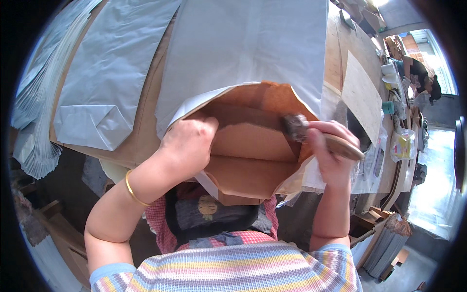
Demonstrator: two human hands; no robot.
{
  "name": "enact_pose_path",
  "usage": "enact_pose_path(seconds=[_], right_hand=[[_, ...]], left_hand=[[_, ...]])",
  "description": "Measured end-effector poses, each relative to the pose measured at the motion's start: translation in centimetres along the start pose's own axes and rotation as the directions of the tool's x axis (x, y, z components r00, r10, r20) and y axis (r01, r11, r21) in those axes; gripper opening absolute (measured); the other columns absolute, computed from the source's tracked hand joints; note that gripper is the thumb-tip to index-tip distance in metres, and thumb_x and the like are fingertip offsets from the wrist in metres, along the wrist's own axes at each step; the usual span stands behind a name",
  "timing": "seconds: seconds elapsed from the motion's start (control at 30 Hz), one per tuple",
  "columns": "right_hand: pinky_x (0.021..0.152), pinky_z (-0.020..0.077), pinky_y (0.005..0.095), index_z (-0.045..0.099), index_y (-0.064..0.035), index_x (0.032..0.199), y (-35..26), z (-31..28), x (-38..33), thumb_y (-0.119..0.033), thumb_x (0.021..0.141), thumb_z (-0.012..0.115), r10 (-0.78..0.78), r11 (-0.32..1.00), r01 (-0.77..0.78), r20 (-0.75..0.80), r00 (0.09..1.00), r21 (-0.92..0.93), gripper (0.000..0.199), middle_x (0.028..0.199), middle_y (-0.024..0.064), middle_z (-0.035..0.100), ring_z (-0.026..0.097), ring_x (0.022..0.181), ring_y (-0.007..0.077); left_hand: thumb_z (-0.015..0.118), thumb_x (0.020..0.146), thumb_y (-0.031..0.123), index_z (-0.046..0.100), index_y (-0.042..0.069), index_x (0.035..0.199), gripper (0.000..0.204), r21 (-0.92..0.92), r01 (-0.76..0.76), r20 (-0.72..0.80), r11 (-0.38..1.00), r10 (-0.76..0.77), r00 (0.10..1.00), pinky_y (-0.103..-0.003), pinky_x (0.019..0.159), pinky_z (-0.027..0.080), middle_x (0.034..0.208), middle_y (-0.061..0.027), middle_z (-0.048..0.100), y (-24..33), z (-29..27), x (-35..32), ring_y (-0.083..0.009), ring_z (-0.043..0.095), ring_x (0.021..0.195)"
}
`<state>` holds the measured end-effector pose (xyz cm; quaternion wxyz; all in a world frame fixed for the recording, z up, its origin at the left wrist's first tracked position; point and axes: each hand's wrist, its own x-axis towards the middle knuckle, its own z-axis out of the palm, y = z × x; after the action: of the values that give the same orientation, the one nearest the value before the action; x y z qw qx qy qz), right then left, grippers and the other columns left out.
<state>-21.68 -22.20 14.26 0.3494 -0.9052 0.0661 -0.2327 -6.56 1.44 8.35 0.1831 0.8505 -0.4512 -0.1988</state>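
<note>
In front of me lies a large white paper bag (243, 46) with its near end spread open, showing a brown paper lining (255, 143). My left hand (187, 146) is closed at the left rim of this opening, its fingers curled over the paper and partly hidden inside. A brush (346, 147) with a wooden handle and a dark head is gripped in my right hand (333, 151). The brush head sits against the lining near the opening's right side, where the brown paper looks darker, as if wet.
Another white bag (95, 92) with a folded end lies to the left, beside a fanned stack of white bags (41, 117). At the right are a pale flat board (362, 97) and a clear plastic bag (403, 145). A person (421, 75) bends over at the far right.
</note>
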Motion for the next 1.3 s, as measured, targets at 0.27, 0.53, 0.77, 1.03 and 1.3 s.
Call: enact_pose_path(seconds=[0.27, 0.53, 0.77, 1.03, 1.3], right_hand=[[0.06, 0.0484, 0.0248, 0.07, -0.0024, 0.084, -1.5, 5.5, -3.2, -0.008, 0.086, 0.07, 0.435, 0.853, -0.408, -0.014, 0.9, 0.326, 0.006, 0.072, 0.0035, 0.067, 0.059, 0.064, 0.008], [0.061, 0.051, 0.0287, 0.066, -0.0022, 0.08, -2.0, 8.0, -3.2, -0.004, 0.083, 0.069, 0.299, 0.924, -0.29, 0.001, 0.954, 0.249, 0.005, 0.074, 0.0099, 0.067, 0.064, 0.064, 0.0185], [0.058, 0.0502, 0.0343, 0.065, -0.005, 0.079, -0.2, 2.5, -5.5, -0.008, 0.079, 0.066, 0.235, 0.904, -0.241, -0.061, 0.97, -0.353, 0.003, 0.073, 0.0137, 0.065, 0.065, 0.063, 0.0306], [0.102, 0.0403, 0.0331, 0.053, 0.0027, 0.129, 6.8, 5.1, -3.1, -0.031, 0.101, 0.052, 0.552, 0.352, 0.032, -0.235, 0.8, 0.936, 0.044, 0.13, 0.0148, 0.055, 0.054, 0.116, 0.0181], [0.115, 0.0312, 0.0451, 0.055, -0.0037, 0.132, 9.4, 11.2, -2.9, -0.033, 0.103, 0.039, 0.202, -0.477, 0.013, 0.096, 0.975, 0.879, 0.044, 0.131, 0.0126, 0.061, 0.053, 0.127, 0.0284]], left_hand=[[0.063, 0.074, 0.003, 0.066, -0.001, 0.075, 0.005, 0.165, 0.062, -0.155, 0.984, -0.036, 0.987, -0.046, 0.073, 0.051, 0.082, -0.0223, 0.064, 0.1, 1.3, 3.1, -0.0397, 0.064, 0.08], [0.067, 0.081, 0.014, 0.072, 0.001, 0.086, 0.015, 0.164, 0.232, -0.075, 0.959, -0.222, 0.972, -0.043, 0.08, 0.053, 0.091, -0.0226, 0.068, 0.8, 0.5, 5.1, -0.0377, 0.066, 0.09], [0.068, 0.08, 0.015, 0.071, 0.002, 0.086, 0.014, 0.254, 0.276, 0.015, 0.927, -0.289, 0.957, -0.044, 0.081, 0.053, 0.093, -0.0203, 0.069, 1.3, 0.6, 5.4, -0.0368, 0.066, 0.091], [0.061, 0.073, 0.001, 0.069, 0.005, 0.077, 0.01, 0.386, 0.173, -0.055, 0.906, -0.165, 0.985, -0.04, 0.076, 0.055, 0.089, -0.0147, 0.069, 2.9, 0.9, 4.8, -0.0316, 0.067, 0.088], [0.062, 0.088, 0.023, 0.06, 0.004, 0.104, 0.025, 0.207, -0.522, -0.341, 0.827, 0.561, 0.754, -0.042, 0.097, 0.047, 0.11, -0.0133, 0.061, 2.2, 1.4, 2.5, -0.0304, 0.061, 0.108]])
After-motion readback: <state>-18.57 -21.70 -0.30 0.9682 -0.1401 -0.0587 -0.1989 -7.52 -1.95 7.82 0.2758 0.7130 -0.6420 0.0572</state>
